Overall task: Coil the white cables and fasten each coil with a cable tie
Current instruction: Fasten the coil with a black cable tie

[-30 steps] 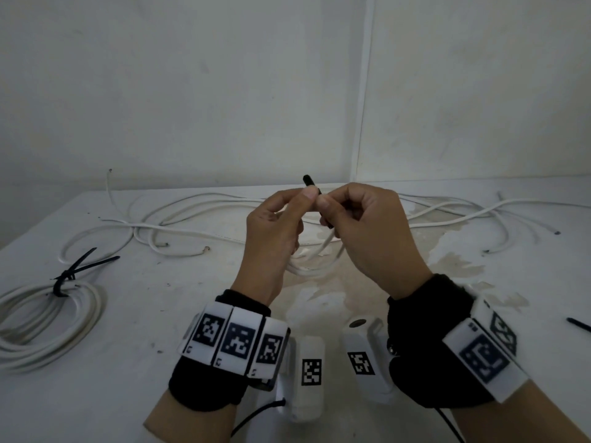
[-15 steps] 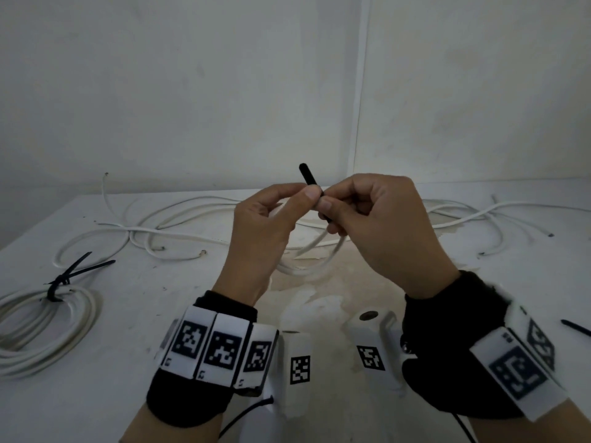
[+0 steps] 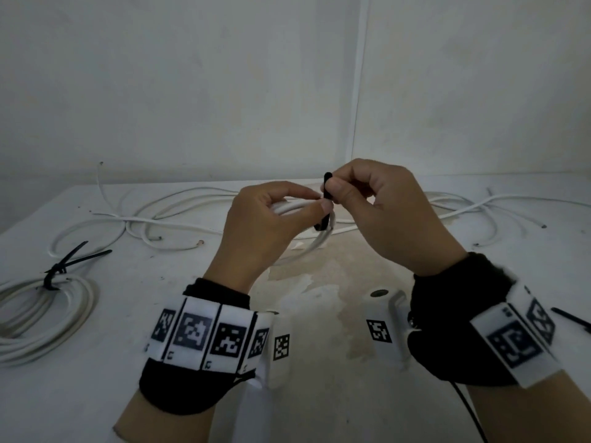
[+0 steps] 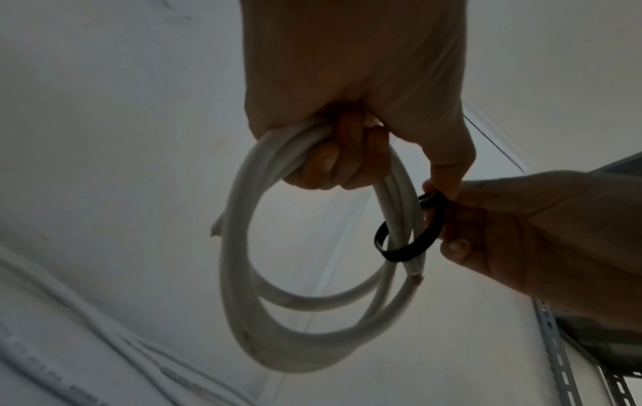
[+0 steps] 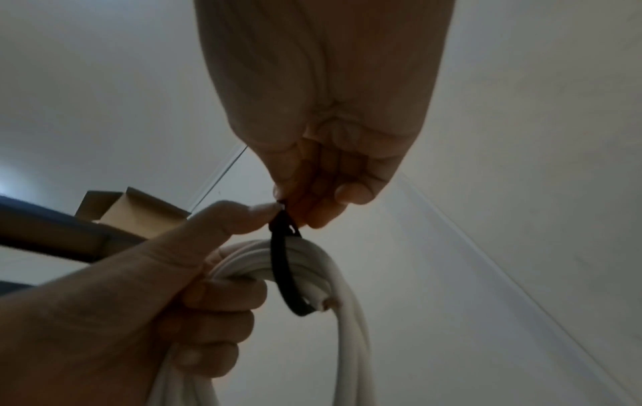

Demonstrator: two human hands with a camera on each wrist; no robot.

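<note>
My left hand (image 3: 275,215) grips a small coil of white cable (image 4: 250,288) above the table, its fingers curled round the strands (image 5: 305,263). A black cable tie (image 4: 413,239) loops loosely round the coil (image 3: 315,246). The left thumb (image 5: 239,217) presses at the tie's head. My right hand (image 3: 377,203) pinches the tie's tail (image 3: 327,187), which sticks up above the fingers. In the right wrist view the tie (image 5: 281,272) crosses the bundle just past a cut cable end (image 5: 326,303).
A finished coil (image 3: 41,314) bound with a black tie (image 3: 60,266) lies at the table's left. Loose white cables (image 3: 166,219) sprawl along the back of the table (image 3: 96,378), also on the right (image 3: 479,212). A spare black tie (image 3: 572,319) lies at the right edge.
Both hands rose slightly with the coil. The right hand has slid up along the tie's tail, and less of the tail shows above its fingers.
</note>
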